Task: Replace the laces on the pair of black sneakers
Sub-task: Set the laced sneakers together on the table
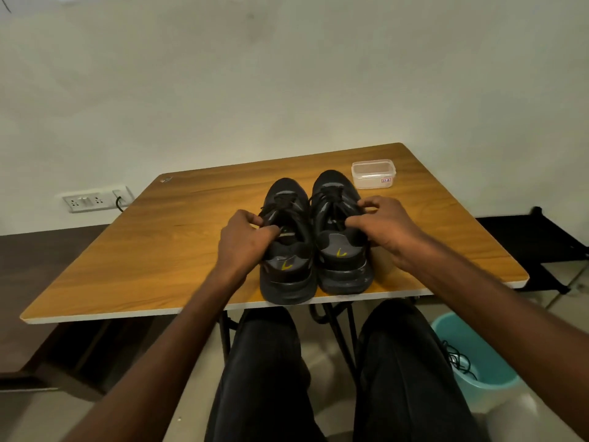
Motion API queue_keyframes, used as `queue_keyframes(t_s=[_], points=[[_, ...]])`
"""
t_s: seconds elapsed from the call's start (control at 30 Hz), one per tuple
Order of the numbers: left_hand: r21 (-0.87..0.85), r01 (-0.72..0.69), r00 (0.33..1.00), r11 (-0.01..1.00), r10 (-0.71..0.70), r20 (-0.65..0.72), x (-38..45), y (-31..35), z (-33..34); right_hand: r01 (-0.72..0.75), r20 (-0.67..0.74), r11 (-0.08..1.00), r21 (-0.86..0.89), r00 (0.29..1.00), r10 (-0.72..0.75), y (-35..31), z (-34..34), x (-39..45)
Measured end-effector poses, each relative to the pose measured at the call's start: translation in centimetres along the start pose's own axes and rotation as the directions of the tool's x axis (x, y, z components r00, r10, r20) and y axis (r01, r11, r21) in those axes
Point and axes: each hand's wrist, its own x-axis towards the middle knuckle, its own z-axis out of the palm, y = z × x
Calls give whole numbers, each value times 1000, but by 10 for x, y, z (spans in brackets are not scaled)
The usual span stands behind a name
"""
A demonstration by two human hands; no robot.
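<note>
Low on the pale, matte wall at the left sits a white switch and socket plate (95, 199) with a dark cable plugged into it. In front of it stands a folding table (127, 250), its flat top a warm wood-grain laminate with a thin white edge and rounded corners, carried on black metal legs. The person sits at its near edge, dark trousers showing below. The left hand (242, 240) curls around the outer side of the left sneaker (287, 269), thumb hooked over the collar, fingers bent against the upper near the laces. That shoe stands upright, heel toward the person, black mesh with a grey heel panel and a small yellow mark, touching its twin. The right sneaker (342, 260) looks the same, chunky rubber sole at the table's edge, black laces (330, 194) still threaded. The right hand (387, 229) grips its outer side, fingers curled over the collar and lace area. Beyond it, well apart, rests a clear rectangular plastic box (373, 173) with a snap lid and small label. On the floor at the right stands a smooth turquoise bucket (478, 355) with dark cord coiled inside.
</note>
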Motion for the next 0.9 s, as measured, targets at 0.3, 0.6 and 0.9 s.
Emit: queue_keyframes(t_s=[0.3, 0.6, 0.9], points=[[-130, -255, 960, 958, 267, 81, -29, 135, 114, 209, -244, 978, -5, 948, -204, -48, -186, -8], [-134, -292, 890, 947, 320, 326, -63, 257, 329, 129, -477, 991, 16, 873, -106, 1, -406, 18], [50, -197, 867, 979, 150, 475, -24, 235, 496, -118, -486, 979, 168, 854, 186, 136, -478, 139]])
